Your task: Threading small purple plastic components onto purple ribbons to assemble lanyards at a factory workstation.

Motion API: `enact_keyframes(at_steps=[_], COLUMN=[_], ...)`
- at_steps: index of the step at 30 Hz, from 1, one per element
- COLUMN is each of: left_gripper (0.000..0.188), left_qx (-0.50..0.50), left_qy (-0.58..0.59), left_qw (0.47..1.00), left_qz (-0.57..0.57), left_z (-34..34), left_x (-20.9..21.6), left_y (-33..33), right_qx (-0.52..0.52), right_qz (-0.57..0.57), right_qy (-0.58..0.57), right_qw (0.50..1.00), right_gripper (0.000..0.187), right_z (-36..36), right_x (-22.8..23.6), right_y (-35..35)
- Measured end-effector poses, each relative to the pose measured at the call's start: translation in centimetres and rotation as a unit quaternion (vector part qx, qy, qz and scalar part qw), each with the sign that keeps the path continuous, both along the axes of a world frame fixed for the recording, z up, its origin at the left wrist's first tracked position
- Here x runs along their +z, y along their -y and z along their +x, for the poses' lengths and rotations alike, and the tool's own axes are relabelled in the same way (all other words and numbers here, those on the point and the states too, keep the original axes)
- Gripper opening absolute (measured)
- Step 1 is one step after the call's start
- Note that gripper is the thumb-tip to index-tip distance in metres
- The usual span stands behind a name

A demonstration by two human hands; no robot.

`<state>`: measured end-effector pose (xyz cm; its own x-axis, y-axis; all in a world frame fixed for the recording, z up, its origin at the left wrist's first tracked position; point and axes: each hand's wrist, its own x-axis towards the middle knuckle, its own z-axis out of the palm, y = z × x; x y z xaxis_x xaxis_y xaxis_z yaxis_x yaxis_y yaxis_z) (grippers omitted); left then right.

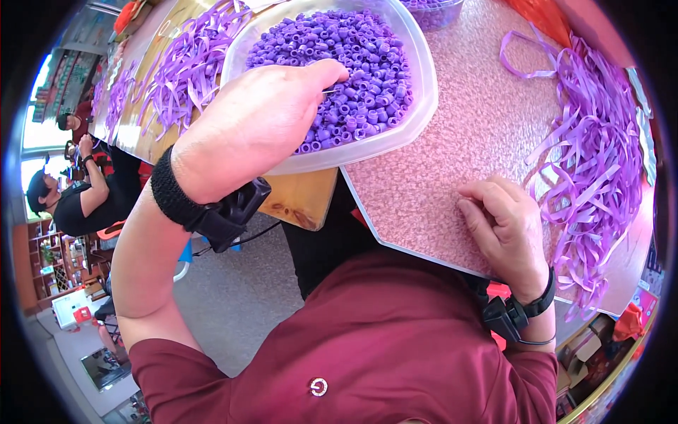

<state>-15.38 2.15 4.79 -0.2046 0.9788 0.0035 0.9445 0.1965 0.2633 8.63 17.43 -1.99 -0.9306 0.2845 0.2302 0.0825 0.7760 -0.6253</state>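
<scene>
My left hand (258, 113) reaches over the rim of a translucent white plastic tub (425, 99), its fingertips down at the heap of small purple cord-end beads (371, 53). Thumb and fingers are pinched together, and a thin, needle-like metal piece (330, 91) sticks out below them. On the pinkish mottled tabletop (452, 134), near its front edge, rests my right hand (505, 226). Its fingers are curled in with the thumb close to the forefinger; whether they hold anything is hidden. A pile of purple ribbon cords (593, 155) lies just right of this hand.
More purple cords (191, 63) lie on the wooden table (300, 201) at the left. A second clear container (434, 14) of purple pieces stands behind the tub. Red plastic (540, 18) lies at the far right. Another person (85, 198) sits to the left.
</scene>
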Motion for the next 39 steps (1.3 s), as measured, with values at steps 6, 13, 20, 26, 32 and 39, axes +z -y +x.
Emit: enact_keyframes(at_steps=[6,13,20,26,32,39], left_gripper=[0.027,0.027,0.024,0.026,0.025,0.037], left_qx=[0.024,0.138,0.106,0.07,0.048,0.057], left_qy=[0.043,0.242,0.357,0.388,0.363,0.278], left_qw=[0.999,0.96,0.905,0.873,0.885,0.909], left_qz=[0.001,0.033,0.207,0.288,0.287,0.304], left_z=[-0.1,3.7,10.2,12.1,12.4,12.8], left_x=[-0.1,1.8,-0.1,-3.0,-3.5,-4.2], left_y=[0.5,1.1,2.9,2.9,3.5,3.3], right_qx=[0.005,-0.025,-0.019,-0.001,-0.013,-0.023], right_qz=[0.003,-0.059,-0.48,-0.678,-0.655,-0.548], right_qy=[-0.003,-0.014,-0.039,-0.123,-0.103,-0.108], right_qw=[1.0,0.998,0.876,0.725,0.748,0.829], right_gripper=[0.009,0.008,0.022,0.026,0.02,0.016], right_z=[0.1,0.5,-1.0,-2.2,-1.7,-1.3], right_x=[0.0,0.0,2.7,2.9,2.4,1.4], right_y=[0.1,0.2,4.0,5.7,6.1,6.1])
